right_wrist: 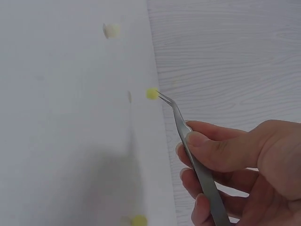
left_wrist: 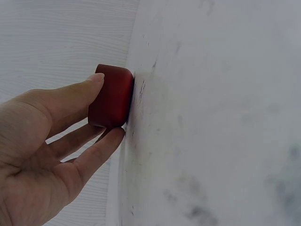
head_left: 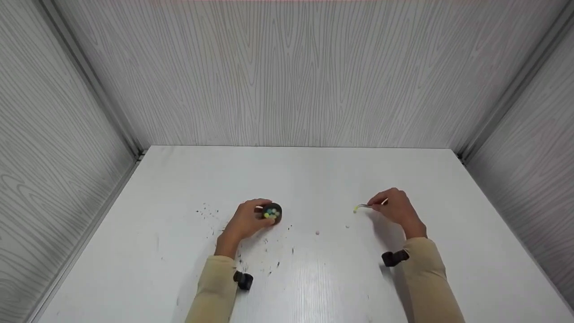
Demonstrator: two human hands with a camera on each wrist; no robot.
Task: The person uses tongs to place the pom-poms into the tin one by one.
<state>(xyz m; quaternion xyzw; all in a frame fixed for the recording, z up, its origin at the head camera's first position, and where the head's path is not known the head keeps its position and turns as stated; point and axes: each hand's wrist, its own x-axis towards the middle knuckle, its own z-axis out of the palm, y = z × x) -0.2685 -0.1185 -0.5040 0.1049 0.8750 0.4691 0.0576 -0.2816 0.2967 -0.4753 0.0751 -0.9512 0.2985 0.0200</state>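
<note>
A person's left hand [head_left: 246, 220] holds a small red cup [left_wrist: 113, 96] of coloured balls [head_left: 271, 212] at the white tabletop [head_left: 291, 172], thumb and fingers curved about its sides. Well apart, the right hand [head_left: 396, 208] pinches metal tweezers [right_wrist: 201, 173] (bent near the tips) with a yellow ball [right_wrist: 151, 93] at their points, while small pale pieces [head_left: 317, 233] lie between the hands.

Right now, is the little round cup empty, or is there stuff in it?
Not empty: the head view shows several small coloured balls inside the cup in the left hand. How deep they go, I cannot tell.
</note>
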